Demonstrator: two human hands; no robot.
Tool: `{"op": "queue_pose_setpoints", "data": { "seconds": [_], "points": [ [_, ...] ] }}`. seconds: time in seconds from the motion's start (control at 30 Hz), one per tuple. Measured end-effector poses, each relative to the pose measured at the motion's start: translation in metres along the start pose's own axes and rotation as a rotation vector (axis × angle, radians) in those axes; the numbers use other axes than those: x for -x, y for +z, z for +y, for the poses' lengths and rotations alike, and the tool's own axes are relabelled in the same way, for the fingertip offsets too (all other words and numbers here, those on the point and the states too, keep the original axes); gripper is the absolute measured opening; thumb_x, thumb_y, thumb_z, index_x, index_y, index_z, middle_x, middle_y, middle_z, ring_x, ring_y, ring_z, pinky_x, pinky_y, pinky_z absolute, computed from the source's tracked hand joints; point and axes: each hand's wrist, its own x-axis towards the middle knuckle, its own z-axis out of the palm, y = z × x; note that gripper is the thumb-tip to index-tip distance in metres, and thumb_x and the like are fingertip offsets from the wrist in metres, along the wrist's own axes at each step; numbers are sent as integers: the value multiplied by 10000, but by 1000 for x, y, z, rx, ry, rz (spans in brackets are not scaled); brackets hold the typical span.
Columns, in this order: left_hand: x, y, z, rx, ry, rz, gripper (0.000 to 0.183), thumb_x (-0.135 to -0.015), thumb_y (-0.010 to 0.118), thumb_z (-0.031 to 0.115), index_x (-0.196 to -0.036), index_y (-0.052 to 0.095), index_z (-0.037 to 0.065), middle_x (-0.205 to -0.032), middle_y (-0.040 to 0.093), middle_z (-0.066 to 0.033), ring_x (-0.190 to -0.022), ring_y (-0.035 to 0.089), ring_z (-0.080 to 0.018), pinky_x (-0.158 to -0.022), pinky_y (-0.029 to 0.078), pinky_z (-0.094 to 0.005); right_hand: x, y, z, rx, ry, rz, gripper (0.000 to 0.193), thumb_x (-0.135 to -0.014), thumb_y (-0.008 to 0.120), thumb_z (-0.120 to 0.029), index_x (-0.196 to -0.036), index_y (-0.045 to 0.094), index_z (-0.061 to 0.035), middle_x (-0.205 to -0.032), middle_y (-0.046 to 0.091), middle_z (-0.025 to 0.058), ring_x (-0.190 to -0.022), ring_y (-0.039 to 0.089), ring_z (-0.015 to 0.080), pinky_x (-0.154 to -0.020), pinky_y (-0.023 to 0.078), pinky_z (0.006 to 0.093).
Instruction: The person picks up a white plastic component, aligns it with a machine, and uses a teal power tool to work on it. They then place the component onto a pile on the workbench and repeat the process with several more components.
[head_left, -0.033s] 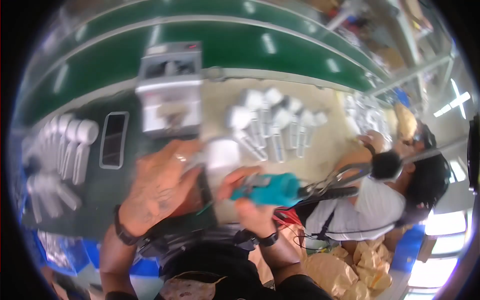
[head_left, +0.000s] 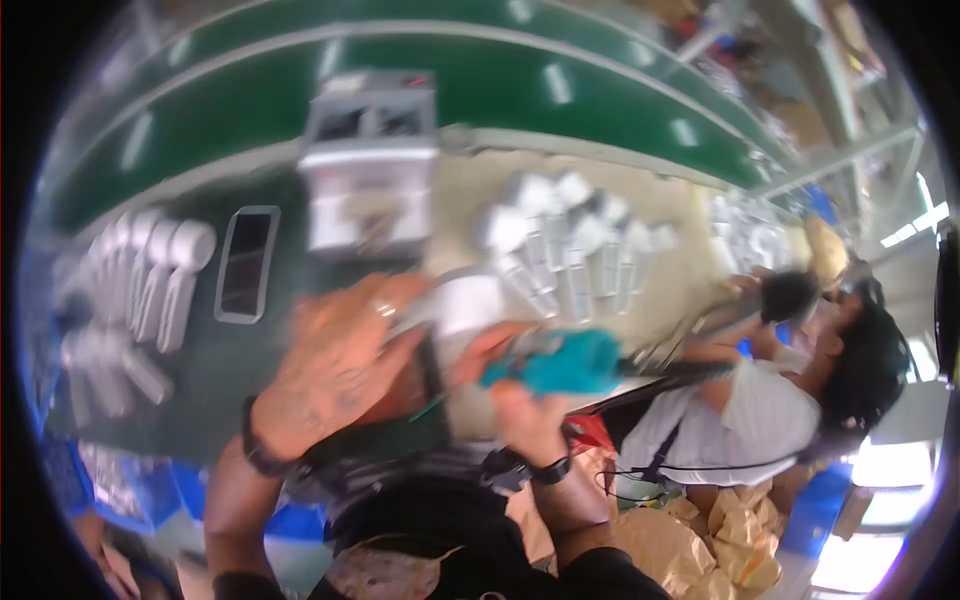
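Teal cylindrical power tool (head_left: 572, 362), gripped in right hand (head_left: 530, 415); white round-headed plastic piece (head_left: 470, 303), pinched in left hand (head_left: 335, 375).
Piece may twist if pinch loosens.

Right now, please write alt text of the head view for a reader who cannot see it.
A person's right hand grips a teal tool beside a blurred white piece in the left hand. On the bench are a boxy machine, a phone and groups of white pieces; a co-worker is at right.
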Motion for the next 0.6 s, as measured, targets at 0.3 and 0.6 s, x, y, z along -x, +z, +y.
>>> {"op": "queue_pose_setpoints", "data": {
  "seconds": [0.3,0.6],
  "points": [
    [27,-3,-50,52,-2,-109,361,-820,740,158,-1153,622,83,-1160,676,-111,-1063,635,-322,-905,495,-448,-41,12,3,156,-122,74,663,-911,607,-589,-1110,515,37,-746,552,83,-691,581,210,-637,471,328],
    [19,4,-83,-34,235,-30,357,-803,761,283,-1074,659,74,-980,645,-82,-939,618,-270,-837,505,-378,-100,65,-21,-43,-338,59,587,-987,469,-569,-1104,534,3,-673,472,55,-601,458,177,-568,390,330]
  ]
}}
